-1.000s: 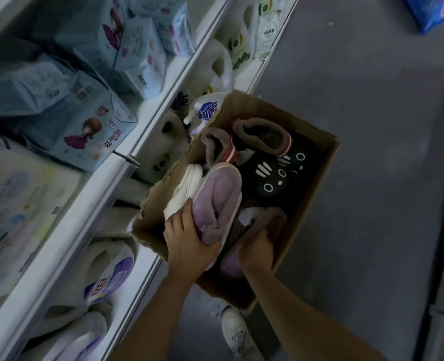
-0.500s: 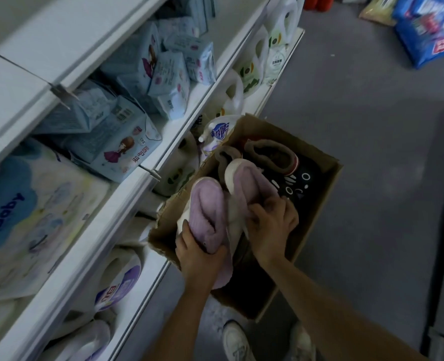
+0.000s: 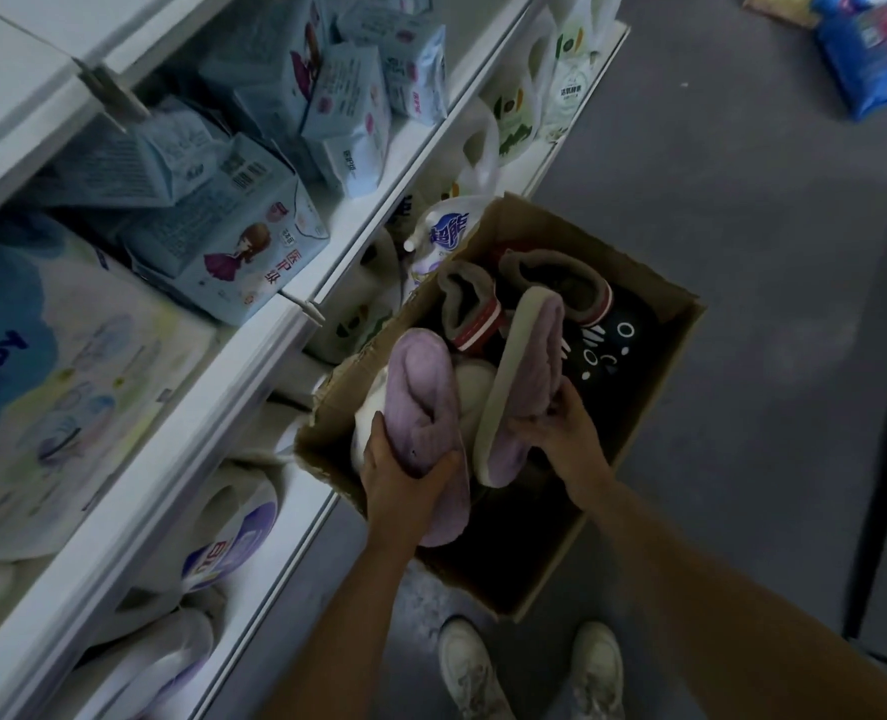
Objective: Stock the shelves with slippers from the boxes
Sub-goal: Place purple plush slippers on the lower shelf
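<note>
An open cardboard box (image 3: pixel 654 366) stands on the floor against the white shelving (image 3: pixel 207 407). My left hand (image 3: pixel 399 475) grips a fluffy purple slipper (image 3: pixel 423 392) by its heel, above the box's near left side. My right hand (image 3: pixel 560 433) holds the matching purple slipper (image 3: pixel 527 376), turned on edge so its pale sole faces left. Deeper in the box lie brown slippers with red-and-white trim (image 3: pixel 470 309) and a black slipper with white markings (image 3: pixel 607 345). A white slipper (image 3: pixel 475 381) shows between the two purple ones.
The shelves hold light blue packs (image 3: pixel 243 252), a large soft pack (image 3: pixel 51 376) and white detergent jugs (image 3: pixel 233 532) on the bottom level. Grey floor spreads to the right, with blue bags (image 3: pixel 878 59) at the far top right. My white shoes (image 3: pixel 597 667) stand just behind the box.
My right hand pulled the second purple slipper out of the box's near end and raised it beside the first. Both slippers rose and then spread apart. The view tilted up, showing more shelving.
</note>
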A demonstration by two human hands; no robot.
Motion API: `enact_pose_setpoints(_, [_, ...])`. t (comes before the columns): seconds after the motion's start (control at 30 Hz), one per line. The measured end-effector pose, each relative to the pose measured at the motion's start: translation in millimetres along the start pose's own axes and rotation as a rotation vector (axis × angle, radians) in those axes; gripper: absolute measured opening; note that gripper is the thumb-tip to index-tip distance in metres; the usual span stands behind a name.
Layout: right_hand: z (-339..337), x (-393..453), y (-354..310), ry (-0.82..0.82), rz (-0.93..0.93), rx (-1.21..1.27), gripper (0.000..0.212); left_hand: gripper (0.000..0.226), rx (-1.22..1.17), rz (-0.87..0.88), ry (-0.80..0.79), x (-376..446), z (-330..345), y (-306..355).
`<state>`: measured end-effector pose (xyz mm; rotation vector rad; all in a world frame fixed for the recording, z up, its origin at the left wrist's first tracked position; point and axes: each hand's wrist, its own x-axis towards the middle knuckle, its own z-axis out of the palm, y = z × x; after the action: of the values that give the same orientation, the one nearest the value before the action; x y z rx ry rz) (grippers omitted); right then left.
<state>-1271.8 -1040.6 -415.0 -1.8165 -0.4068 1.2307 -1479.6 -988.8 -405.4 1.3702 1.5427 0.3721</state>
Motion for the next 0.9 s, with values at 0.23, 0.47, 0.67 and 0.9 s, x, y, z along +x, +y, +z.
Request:
enact_pose_setpoints(0.23, [13,-9,-1,-0.038,-0.006,0.197,0.068,0.123,-0.068,-0.004,-0.036,2,-5,0])
enact_pose_setpoints(0.47, [4,-30,6,-0.035,-0.028,0.362,0.074,0.075,-0.339,-0.147,-0.144,-10,-26,-3])
enact_pose_setpoints(0.67, [-6,-54,-4,0.014,-0.038,0.431,0.076,0.062,-0.447,-0.057,-0.06,-39,-23,11])
enact_pose_setpoints(0.9, [-32,-105,-44,-0.046,-0.18,0.312,0.068,0.062,-0.509,0.079,0.031,-74,-44,53])
